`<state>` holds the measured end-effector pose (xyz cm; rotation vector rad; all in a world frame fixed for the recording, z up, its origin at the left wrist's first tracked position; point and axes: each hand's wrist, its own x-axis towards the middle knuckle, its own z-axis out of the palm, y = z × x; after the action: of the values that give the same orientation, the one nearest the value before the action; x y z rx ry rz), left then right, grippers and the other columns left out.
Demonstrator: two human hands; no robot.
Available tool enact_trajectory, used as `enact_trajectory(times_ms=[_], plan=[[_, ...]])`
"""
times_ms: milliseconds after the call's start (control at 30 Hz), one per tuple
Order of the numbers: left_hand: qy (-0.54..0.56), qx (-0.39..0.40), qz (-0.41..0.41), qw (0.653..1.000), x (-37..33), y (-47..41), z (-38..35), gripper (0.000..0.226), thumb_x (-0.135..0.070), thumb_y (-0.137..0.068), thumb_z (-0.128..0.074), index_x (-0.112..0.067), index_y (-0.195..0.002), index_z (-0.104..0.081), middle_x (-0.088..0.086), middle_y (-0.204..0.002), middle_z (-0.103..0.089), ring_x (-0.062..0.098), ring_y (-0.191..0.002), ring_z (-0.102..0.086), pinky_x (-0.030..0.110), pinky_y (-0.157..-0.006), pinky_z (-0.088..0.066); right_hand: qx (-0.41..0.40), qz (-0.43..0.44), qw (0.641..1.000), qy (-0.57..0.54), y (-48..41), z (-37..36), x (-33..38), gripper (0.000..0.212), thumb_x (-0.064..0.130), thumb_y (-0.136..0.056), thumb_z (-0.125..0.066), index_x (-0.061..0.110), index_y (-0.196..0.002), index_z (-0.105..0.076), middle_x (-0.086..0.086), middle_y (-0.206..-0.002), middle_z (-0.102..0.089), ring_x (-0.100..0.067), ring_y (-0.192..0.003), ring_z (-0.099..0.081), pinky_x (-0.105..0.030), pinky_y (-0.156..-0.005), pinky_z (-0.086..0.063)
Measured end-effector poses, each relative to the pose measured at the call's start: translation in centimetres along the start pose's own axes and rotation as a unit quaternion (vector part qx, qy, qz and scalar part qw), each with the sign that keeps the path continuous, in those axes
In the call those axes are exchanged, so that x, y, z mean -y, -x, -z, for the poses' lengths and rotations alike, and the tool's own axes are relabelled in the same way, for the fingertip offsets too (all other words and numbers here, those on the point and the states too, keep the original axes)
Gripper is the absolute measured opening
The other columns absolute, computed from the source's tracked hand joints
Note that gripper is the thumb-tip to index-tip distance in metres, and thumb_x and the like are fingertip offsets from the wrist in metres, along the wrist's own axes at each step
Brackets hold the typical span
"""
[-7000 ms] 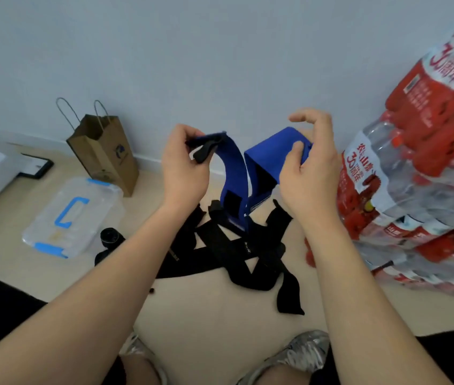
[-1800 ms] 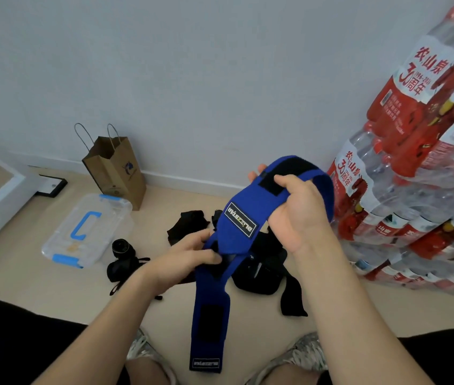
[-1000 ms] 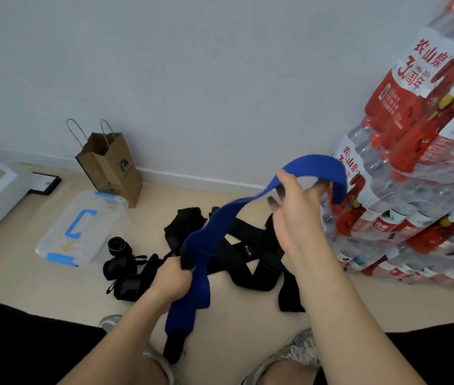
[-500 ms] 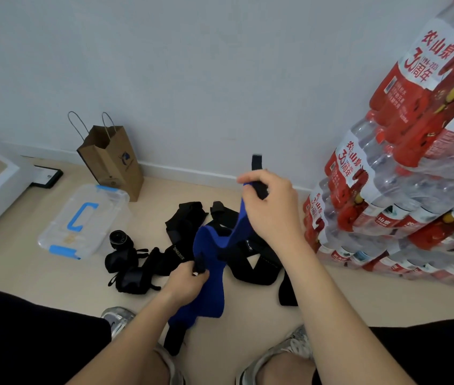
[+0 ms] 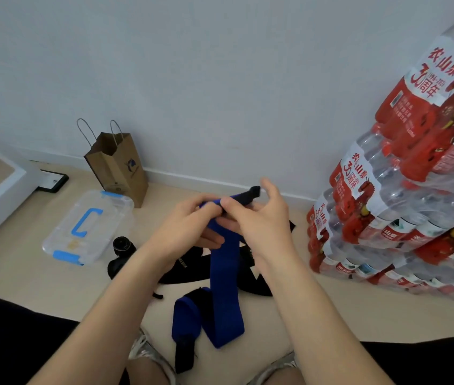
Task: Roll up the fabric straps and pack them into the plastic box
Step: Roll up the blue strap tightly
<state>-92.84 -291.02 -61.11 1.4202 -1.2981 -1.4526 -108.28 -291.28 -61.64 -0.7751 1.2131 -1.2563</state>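
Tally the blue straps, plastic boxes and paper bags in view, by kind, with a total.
blue strap: 1
plastic box: 1
paper bag: 1
Total: 3

At three o'clock, on the red-and-white wrap of the bottled-water packs (image 5: 414, 151): large characters ending "山泉", with "30周年" beneath, repeated on the pack below. Toward seven o'clock, on a black strap (image 5: 189, 266): small white lettering, upside down, beginning "XUE", the rest unreadable. At nine o'clock, on the paper bag (image 5: 120, 165): a blue logo, wording too small to read.
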Motion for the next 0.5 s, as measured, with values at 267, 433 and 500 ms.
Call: enact_trajectory(times_ms=[267,433,500], plan=[[-0.171,-0.021,-0.223,0.959,0.1,-0.3,1.1,0.016,-0.035,-0.107,-0.065,-0.036,-0.121,-0.07,-0.016,-0.102,-0.071,0.012,-0.1,-0.062,0.027,-0.086,-0.048,0.087,0.005,0.996,-0.031,0.1,0.6,2.1,0.037,0.017,-0.098,-0.081,0.006,-0.125,-0.058,-0.017,-0.106,-0.082,-0.035,-0.1,-0.082,-0.044,-0.087,-0.067],[-0.049,0.064,-0.184,0.98,-0.7,0.0,1.2,0.032,-0.044,-0.111,-0.05,-0.029,-0.116,-0.079,-0.008,-0.114,-0.078,0.018,-0.116,-0.071,0.036,-0.097,-0.058,0.097,0.026,0.995,0.031,0.4,1.1,3.2,0.047,0.028,-0.096,-0.085,0.01,-0.119,-0.049,-0.014,-0.098,-0.083,-0.034,-0.09,-0.083,-0.041,-0.076,-0.069],[0.014,0.114,-0.169,0.979,-0.7,0.2,0.9,0.036,-0.037,-0.115,-0.047,-0.021,-0.124,-0.078,0.005,-0.124,-0.079,0.025,-0.12,-0.074,0.039,-0.101,-0.061,0.096,0.041,0.994,0.045,0.4,1.1,3.0,0.039,0.027,-0.097,-0.083,0.01,-0.107,-0.049,-0.014,-0.096,-0.083,-0.034,-0.09,-0.083,-0.042,-0.077,-0.069]])
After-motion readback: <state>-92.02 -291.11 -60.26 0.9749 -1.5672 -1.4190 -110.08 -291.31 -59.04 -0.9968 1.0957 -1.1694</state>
